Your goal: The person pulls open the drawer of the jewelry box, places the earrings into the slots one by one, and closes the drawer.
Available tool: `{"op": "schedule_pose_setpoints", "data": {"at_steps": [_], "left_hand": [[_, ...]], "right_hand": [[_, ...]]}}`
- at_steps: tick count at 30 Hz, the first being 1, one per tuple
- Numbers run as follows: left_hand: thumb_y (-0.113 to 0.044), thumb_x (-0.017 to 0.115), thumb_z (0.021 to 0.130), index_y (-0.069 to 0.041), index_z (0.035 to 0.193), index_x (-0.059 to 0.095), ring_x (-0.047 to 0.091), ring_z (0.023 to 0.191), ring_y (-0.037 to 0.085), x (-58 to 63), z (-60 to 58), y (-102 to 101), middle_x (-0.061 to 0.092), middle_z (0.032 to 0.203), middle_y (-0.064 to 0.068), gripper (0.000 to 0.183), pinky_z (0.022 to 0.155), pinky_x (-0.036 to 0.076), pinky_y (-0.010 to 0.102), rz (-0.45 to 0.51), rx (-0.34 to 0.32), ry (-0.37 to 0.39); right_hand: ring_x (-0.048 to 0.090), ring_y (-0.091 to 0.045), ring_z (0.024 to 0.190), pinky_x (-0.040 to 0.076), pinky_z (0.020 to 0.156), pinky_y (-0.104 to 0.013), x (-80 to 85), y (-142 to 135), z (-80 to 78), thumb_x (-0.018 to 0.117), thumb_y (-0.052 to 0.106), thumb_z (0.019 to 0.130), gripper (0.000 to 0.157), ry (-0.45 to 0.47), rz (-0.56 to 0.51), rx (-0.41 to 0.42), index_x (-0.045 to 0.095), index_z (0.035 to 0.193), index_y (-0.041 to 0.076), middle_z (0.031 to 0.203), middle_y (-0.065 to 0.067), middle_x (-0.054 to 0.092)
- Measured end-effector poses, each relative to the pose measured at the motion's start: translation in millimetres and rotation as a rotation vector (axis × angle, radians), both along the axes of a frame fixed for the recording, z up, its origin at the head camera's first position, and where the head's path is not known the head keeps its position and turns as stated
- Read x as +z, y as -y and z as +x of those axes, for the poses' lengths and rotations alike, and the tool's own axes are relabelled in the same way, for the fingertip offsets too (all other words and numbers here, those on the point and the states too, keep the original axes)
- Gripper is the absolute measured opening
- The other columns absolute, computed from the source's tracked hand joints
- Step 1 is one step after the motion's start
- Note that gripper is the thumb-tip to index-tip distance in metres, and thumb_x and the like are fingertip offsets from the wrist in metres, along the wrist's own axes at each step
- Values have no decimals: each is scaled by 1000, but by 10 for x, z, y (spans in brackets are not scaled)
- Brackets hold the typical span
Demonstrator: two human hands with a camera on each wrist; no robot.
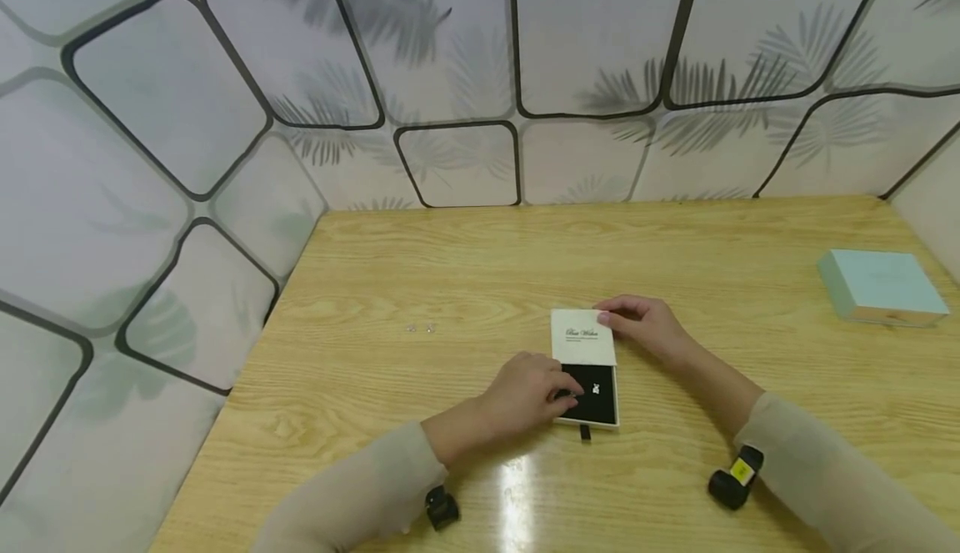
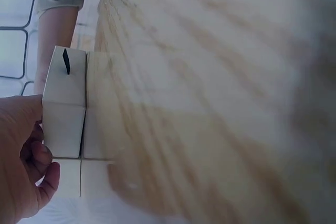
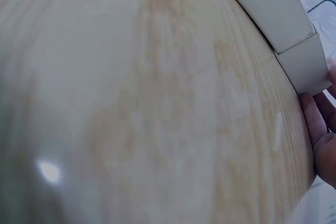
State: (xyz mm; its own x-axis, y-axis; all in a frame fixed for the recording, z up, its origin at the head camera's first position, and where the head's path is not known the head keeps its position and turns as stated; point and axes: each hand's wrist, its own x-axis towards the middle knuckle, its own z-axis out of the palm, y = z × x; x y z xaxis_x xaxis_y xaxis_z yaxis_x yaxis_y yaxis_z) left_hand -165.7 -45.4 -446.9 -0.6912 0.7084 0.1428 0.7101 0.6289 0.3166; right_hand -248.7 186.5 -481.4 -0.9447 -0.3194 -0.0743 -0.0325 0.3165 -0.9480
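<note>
I see the box (image 1: 583, 351) on the surface (image 1: 705, 269), between my two grips. My right grip (image 1: 643, 328) holds its far right corner; my left grip (image 1: 525, 393) curls thumb and fingers over the black pad (image 1: 596, 411) in the open drawer (image 1: 603, 426), though I cannot tell whether it pinches anything. Just right of those fingertips, a white piece (image 1: 596, 388) sits on the pad. I judge the box light, stiff card that may dent, best steadied by its edges. The piece looks fragile and slippery; its sides suit a fingertip pinch. Two specks (image 1: 431, 328) lie left of the left grip.
</note>
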Motion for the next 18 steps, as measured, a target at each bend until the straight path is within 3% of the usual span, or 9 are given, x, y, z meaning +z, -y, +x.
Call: {"op": "schedule_pose_setpoints", "data": {"at_steps": [4, 8, 13, 18], "left_hand": [[-28, 68, 87, -19, 99, 73, 46, 64, 0, 6, -1, -17, 59, 68, -12, 15, 63, 31, 14, -5, 36, 45], [-27, 70, 86, -16, 98, 72, 45, 61, 1, 1, 4, -20, 54, 61, -12, 17, 63, 36, 16, -2, 60, 22], [-22, 68, 84, -17, 93, 72, 48, 61, 1, -18, 9, -9, 59, 64, -11, 11, 63, 39, 17, 3, 75, -25], [-21, 67, 85, -18, 92, 72, 45, 59, -2, -32, 14, -13, 60, 67, -11, 9, 59, 34, 12, 21, 129, 10]], "right_hand": [[59, -2, 93, 47, 78, -14, -5, 7, 3, 68, 31, 88, 37, -7, 6, -12, 67, 109, 0, 112, -10, 67], [59, -2, 92, 48, 77, -14, -16, 9, 7, 69, 30, 87, 37, -3, -4, -19, 67, 109, -1, 109, -4, 68], [60, -1, 91, 49, 76, -14, -23, 5, 9, 69, 29, 87, 38, -5, -10, -18, 66, 110, -1, 108, -2, 69], [60, 0, 92, 47, 78, -13, -23, 9, 9, 69, 29, 88, 36, -25, -4, -17, 67, 110, 0, 110, -6, 68]]}}
